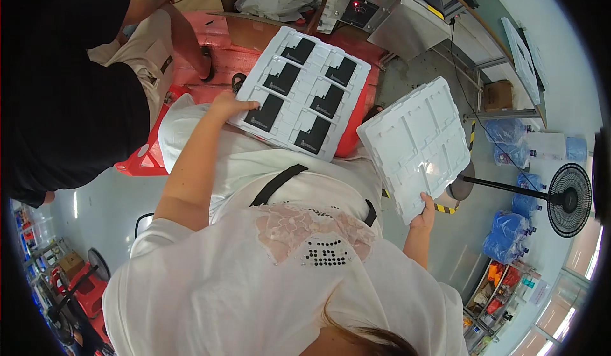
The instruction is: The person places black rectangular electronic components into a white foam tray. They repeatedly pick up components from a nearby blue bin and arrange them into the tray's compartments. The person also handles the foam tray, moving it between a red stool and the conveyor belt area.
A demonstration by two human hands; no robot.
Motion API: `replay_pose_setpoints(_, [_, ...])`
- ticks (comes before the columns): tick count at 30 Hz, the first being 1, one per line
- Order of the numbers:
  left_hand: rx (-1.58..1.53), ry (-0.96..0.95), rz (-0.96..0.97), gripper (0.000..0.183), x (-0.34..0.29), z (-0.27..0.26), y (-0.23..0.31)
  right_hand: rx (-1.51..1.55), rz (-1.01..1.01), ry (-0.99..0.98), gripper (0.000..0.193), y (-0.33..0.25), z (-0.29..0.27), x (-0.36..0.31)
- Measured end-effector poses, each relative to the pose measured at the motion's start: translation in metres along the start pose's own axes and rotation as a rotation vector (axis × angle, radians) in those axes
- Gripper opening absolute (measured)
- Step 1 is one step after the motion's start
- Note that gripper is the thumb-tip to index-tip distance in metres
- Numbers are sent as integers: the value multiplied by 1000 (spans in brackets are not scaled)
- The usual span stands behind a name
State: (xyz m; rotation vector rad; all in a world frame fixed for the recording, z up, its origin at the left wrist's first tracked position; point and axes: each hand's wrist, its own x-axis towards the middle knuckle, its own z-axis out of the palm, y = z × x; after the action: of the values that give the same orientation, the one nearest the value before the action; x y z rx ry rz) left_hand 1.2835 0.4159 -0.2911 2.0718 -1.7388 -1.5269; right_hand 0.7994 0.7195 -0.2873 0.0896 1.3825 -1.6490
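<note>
Above my lap lies a white plastic tray [304, 69] with several black flat notched pieces [328, 100] set in its pockets in two columns. My left hand [231, 106] grips the tray's near left edge, thumb on top beside the lowest-left black piece [265, 113]. Off to the right, my right hand [423, 213] holds a second white plastic tray [417, 142] by its near edge. That tray is tilted, and no black pieces show in it. The two trays are apart. The fingers beneath both trays are hidden.
A person in black [83, 95] sits close on my left. An open cardboard box [251, 31] with white wrapping stands ahead. At right are a black fan [568, 200], blue water bottles [507, 235] and a shelf rack [499, 292]. A red stool [149, 155] is at left.
</note>
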Motion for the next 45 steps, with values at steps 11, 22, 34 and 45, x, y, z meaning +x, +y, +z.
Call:
replay_pose_setpoints(11, [-1510,-62,157,33,-30,18,-35,59,91,-138,56,-18,-6,2])
replay_pose_setpoints(22, [-1664,195,271,35,-38,18,-22,19,122,-177,58,-42,-52,39])
replay_pose_setpoints(34, [-1772,226,259,31,-20,33,-51,-95,141,-248,64,-47,-87,70])
replay_pose_setpoints(45, [-1773,189,310,25,-35,41,-51,-354,263,-438,59,-22,28,158])
